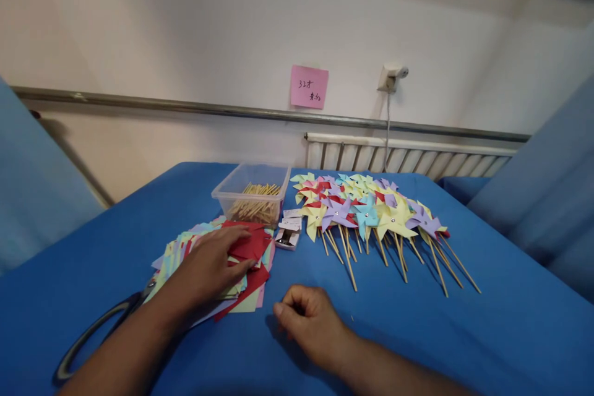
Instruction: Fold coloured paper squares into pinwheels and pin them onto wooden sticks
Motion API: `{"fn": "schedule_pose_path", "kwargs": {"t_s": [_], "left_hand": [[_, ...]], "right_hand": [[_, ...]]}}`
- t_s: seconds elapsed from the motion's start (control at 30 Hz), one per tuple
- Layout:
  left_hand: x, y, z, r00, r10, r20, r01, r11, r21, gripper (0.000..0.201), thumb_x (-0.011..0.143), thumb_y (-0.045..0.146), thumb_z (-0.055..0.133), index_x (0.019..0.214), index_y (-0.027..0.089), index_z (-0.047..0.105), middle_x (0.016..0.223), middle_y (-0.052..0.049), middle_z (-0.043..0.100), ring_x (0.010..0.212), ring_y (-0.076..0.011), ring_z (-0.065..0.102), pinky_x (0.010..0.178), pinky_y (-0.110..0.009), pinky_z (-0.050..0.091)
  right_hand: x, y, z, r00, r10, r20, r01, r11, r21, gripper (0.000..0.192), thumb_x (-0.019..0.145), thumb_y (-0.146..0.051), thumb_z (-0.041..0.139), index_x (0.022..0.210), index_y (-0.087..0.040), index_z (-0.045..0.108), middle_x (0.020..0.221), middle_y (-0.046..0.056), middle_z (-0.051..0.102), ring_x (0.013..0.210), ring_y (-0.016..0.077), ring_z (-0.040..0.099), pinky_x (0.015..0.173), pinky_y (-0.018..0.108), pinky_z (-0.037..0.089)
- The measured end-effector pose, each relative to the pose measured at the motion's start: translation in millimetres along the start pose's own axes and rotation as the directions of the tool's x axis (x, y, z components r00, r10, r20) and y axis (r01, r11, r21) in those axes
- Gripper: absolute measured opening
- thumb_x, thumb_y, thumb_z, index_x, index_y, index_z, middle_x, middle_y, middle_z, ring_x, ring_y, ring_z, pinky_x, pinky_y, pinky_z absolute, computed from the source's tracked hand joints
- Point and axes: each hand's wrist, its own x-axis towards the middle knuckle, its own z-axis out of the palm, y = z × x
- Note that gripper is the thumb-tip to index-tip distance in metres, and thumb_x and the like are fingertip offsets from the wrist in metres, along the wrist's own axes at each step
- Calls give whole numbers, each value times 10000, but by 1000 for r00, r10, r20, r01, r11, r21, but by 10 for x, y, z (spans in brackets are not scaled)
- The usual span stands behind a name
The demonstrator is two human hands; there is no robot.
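Observation:
My left hand (pixel 216 260) lies over a loose stack of coloured paper sheets (pixel 183 255), thumb and fingers apart, touching or just above the red sheets (pixel 253 241) on top. The hand and forearm hide part of the stack. My right hand (pixel 309 318) rests on the table to the right of the paper, its fingers curled in; nothing shows in it. Under my left forearm, partly covered, are scissors with a large dark handle (pixel 93 334). Just beyond the stack is a small open white box (pixel 288 232) with small dark contents.
A clear plastic bin (pixel 223 195) holding wooden sticks (pixel 255 201) stands behind the paper. Many paper pinwheels on sticks (pixel 366 213) lie in rows at the right. A blue cloth (pixel 417 346) covers the table. Behind are a wall, a radiator (pixel 362 154) and blue curtains (pixel 547 185).

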Motion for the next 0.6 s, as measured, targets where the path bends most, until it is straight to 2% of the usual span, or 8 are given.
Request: {"fn": "schedule_pose_path", "kwargs": {"t_s": [0.13, 0.2, 0.37, 0.5, 0.6], "left_hand": [[13, -30, -9, 998, -43, 44, 41, 999, 28, 454, 705, 386, 647, 1116, 195, 657, 1153, -123, 673, 1071, -354, 582, 920, -435, 404], [27, -13, -43, 995, -73, 61, 74, 997, -9, 413, 720, 381, 631, 1095, 213, 668, 1116, -117, 688, 1035, -334, 599, 890, -420, 416], [38, 0, -95, 992, -129, 14, 129, 982, -134, 300, 615, 316, 711, 913, 288, 733, 976, -82, 732, 910, -319, 640, 805, -374, 441], [20, -68, -74, 986, -154, 64, 163, 974, -156, 297, 659, 312, 668, 950, 295, 723, 995, -80, 727, 917, -309, 636, 793, -360, 435], [19, -79, -60, 985, -164, 52, 171, 964, -201, 197, 683, 329, 653, 861, 310, 736, 924, -53, 738, 865, -283, 634, 769, -335, 427]], "right_hand": [[-14, -50, 4, 999, 29, 25, -30, 999, 35, 282, 758, -389, 590, 598, -177, 495, 540, -35, 503, 492, 82, 423, 484, 211, 319], [-7, -59, 2, 999, 34, 25, -35, 999, 35, 274, 755, -386, 588, 601, -177, 499, 545, -30, 514, 490, 84, 429, 486, 214, 322], [1, -36, 2, 999, 42, 34, -43, 998, 40, 279, 748, -394, 599, 601, -178, 503, 543, -39, 494, 504, 84, 417, 505, 215, 329], [-2, -30, 0, 996, 67, 52, -70, 996, 47, 279, 740, -401, 613, 607, -181, 504, 555, -38, 499, 511, 86, 415, 507, 217, 324], [-6, -47, -14, 997, 56, 62, -57, 998, 23, 278, 747, -399, 609, 608, -180, 509, 555, -37, 500, 512, 86, 413, 515, 220, 329]]}}
